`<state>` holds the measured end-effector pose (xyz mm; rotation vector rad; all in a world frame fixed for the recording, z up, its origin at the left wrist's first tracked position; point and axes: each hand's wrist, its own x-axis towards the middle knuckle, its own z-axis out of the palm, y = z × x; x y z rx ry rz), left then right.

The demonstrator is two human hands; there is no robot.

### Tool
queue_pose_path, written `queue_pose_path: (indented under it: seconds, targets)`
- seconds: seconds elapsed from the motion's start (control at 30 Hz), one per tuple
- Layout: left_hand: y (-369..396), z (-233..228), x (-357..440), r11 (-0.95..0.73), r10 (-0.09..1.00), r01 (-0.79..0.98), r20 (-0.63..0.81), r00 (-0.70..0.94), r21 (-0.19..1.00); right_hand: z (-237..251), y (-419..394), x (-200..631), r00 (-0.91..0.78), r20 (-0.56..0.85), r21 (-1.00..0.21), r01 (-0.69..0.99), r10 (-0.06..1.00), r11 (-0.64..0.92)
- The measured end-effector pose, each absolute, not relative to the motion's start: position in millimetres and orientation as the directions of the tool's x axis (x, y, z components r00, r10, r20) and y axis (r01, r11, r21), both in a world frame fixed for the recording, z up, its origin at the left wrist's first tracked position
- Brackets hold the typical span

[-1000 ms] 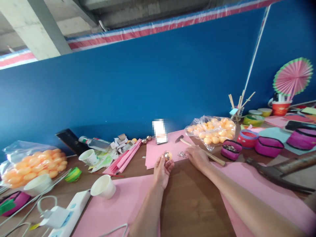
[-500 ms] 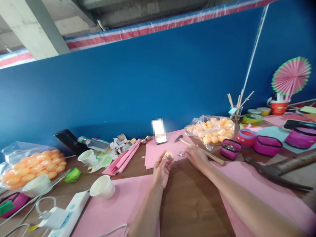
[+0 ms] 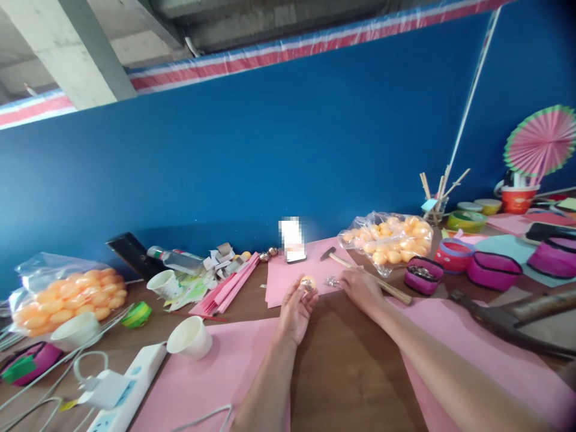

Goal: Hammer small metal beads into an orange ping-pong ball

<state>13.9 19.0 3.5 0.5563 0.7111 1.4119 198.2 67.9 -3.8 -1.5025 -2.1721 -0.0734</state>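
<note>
Grips an orange ball, silvery on its visible side, between the thumb and fingers of the left hand, by the near edge of a pink sheet. Has the right hand low, fingers bent, right beside a small pile of metal bits; impossible to make out whether pinching any. Has a small hammer lying slantwise just behind that hand, crowding the space, with a bag of orange balls close beyond. Faces a phone-like thing past the ball, mostly masked by pixels. To the right, has a purple bowl of metal pieces and a larger hammer. To the left, has folded pink paper, a white cup and a power strip.

Hides part of the small hammer's handle behind the right hand. Loses the power strip past the bottom edge, the larger hammer past the right one. Too small to count: the metal bits.
</note>
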Motion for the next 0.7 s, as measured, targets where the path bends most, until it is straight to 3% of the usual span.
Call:
queue_pose_path:
  seconds: [0.4,0.7]
  targets:
    - [21.9,-0.5,15.6,0.131,0.987,-0.668,-0.157,0.022,0.732,-9.1,68.5,203.9,-0.12,0.516,-0.403,0.84,0.848,0.364]
    - [22.2,0.5,14.7,0.103,0.992,-0.676,-0.126,0.015,0.73,0.1,61.2,192.4,-0.099,0.496,-0.711,0.524,0.863,0.469]
